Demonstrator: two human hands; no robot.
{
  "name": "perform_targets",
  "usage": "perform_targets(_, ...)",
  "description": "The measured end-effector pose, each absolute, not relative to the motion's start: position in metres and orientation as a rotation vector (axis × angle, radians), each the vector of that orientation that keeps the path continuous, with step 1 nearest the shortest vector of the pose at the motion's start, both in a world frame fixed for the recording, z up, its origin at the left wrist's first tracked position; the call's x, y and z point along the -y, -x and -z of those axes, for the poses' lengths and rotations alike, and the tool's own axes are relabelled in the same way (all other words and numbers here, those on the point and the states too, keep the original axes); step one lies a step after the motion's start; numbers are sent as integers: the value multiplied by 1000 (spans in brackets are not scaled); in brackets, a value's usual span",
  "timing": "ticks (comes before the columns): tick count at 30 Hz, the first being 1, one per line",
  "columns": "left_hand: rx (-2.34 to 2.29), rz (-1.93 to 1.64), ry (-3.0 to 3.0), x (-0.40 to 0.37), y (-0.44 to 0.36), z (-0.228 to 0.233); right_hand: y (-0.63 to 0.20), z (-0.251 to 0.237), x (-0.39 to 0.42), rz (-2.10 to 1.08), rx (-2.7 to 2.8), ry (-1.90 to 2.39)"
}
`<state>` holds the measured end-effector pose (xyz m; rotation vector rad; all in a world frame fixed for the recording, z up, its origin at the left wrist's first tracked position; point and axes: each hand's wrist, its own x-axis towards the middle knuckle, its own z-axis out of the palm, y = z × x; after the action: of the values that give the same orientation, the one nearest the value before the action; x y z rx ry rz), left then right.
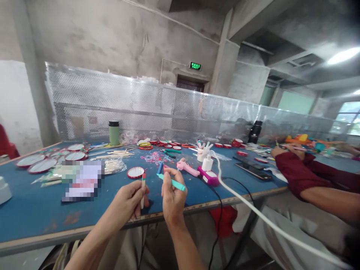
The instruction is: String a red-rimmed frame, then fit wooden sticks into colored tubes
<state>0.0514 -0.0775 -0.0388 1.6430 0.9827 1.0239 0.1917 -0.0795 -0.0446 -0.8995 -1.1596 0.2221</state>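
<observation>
Green exit sign is unreadable; left hand fingers pinch a stick, right hand fingers a teal tool.

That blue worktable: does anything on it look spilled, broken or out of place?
Nothing looks broken or spilled. The blue table is simply cluttered: red-rimmed round pieces, loose wooden sticks, and a white cable draped off its front edge. The left hand holds a small stick, the right hand a teal tool.

Two bare forearms, no sleeves, bare hands, left hand, right hand, no rings or watch visible
</observation>
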Motion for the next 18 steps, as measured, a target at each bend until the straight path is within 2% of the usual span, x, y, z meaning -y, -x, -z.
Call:
perform_targets(8,-991,-1019,-1650,77,-51,38,-190,45,79,-405,1111,861)
perform_targets(18,-1009,-1044,-1586,80,-53,34,-189,44,80,-348,1139,885)
